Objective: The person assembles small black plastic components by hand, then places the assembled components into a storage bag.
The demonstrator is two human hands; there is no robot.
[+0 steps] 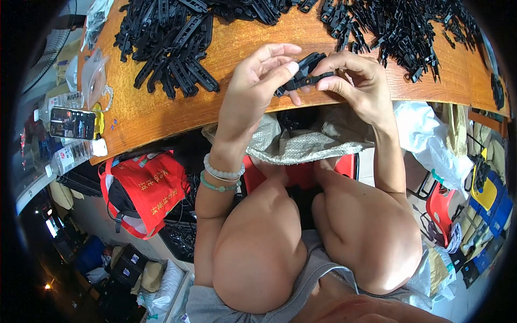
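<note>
Above the table's near edge, both hands meet on a black plastic part with a long, narrow body. My left hand grips it from the left between thumb and fingers, with the other fingers partly curled. From the right, my right hand pinches its ridged end between thumb and forefinger. The join between the pieces is partly hidden by my fingers. Long slotted black plastic pieces form a heap at the table's left. Smaller, thinner black clip-like pieces are heaped at the right.
The wooden table curves across the front. A woven sack hangs open below its edge, above my knees. Left stand a phone, plastic bottles and a red bag. A white plastic bag hangs right.
</note>
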